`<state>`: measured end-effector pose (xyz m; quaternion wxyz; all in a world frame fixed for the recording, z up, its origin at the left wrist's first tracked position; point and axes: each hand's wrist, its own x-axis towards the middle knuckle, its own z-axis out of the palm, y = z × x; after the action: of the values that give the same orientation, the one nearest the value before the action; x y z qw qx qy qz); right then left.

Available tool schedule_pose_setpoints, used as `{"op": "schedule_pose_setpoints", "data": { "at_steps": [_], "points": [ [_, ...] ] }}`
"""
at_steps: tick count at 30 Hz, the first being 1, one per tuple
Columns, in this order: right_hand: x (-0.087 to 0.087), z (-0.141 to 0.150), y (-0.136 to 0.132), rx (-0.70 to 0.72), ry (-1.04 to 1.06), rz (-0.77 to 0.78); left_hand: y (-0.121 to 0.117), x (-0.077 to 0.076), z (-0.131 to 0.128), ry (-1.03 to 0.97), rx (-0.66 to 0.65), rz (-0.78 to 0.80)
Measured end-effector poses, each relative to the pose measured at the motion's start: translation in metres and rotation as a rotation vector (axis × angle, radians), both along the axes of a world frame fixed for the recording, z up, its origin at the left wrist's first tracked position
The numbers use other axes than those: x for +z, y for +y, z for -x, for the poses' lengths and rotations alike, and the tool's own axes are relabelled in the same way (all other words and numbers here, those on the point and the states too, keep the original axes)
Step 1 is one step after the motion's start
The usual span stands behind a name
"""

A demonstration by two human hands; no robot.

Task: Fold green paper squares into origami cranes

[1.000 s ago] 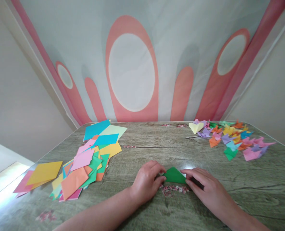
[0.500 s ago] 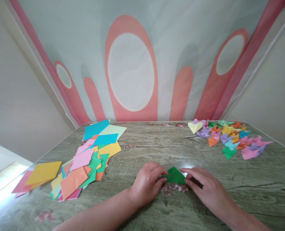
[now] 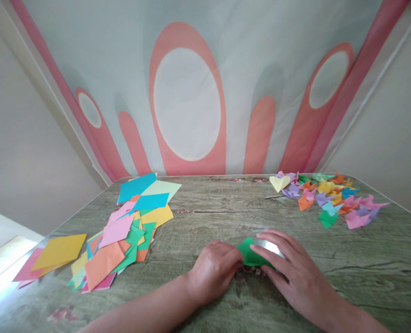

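A folded green paper (image 3: 247,251) lies on the wood-grain table (image 3: 208,208) near the front middle. My left hand (image 3: 215,269) has its fingers curled, pinching the paper's left edge against the table. My right hand (image 3: 288,273) lies flat over the paper's right part, fingers stretched out and pressing down on it. Most of the paper is hidden under the two hands.
A loose heap of coloured paper squares (image 3: 122,231) spreads over the table's left side. Several small folded paper figures (image 3: 330,201) lie in a cluster at the back right. A pink-and-white patterned cloth (image 3: 187,101) hangs behind the table.
My right hand has slid left over the green paper and now covers more of it. My left hand has stayed at the left edge. The view shifted slightly.
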<state>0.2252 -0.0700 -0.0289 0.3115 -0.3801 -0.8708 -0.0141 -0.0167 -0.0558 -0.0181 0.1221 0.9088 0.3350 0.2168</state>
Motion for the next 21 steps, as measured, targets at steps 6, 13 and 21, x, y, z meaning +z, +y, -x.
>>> {"op": "schedule_pose_setpoints", "data": {
  "at_steps": [6,13,21],
  "points": [
    [0.0,0.005,-0.013,0.148,-0.263,0.051,0.005,0.003,0.0,0.129,-0.1,0.002],
    [-0.004,0.008,-0.011,0.113,-0.251,0.201,-0.003,0.023,-0.003,0.322,-0.053,0.019],
    [0.007,0.013,-0.01,0.131,-0.192,0.222,-0.018,0.022,-0.009,0.469,-0.026,-0.066]
  ]
}}
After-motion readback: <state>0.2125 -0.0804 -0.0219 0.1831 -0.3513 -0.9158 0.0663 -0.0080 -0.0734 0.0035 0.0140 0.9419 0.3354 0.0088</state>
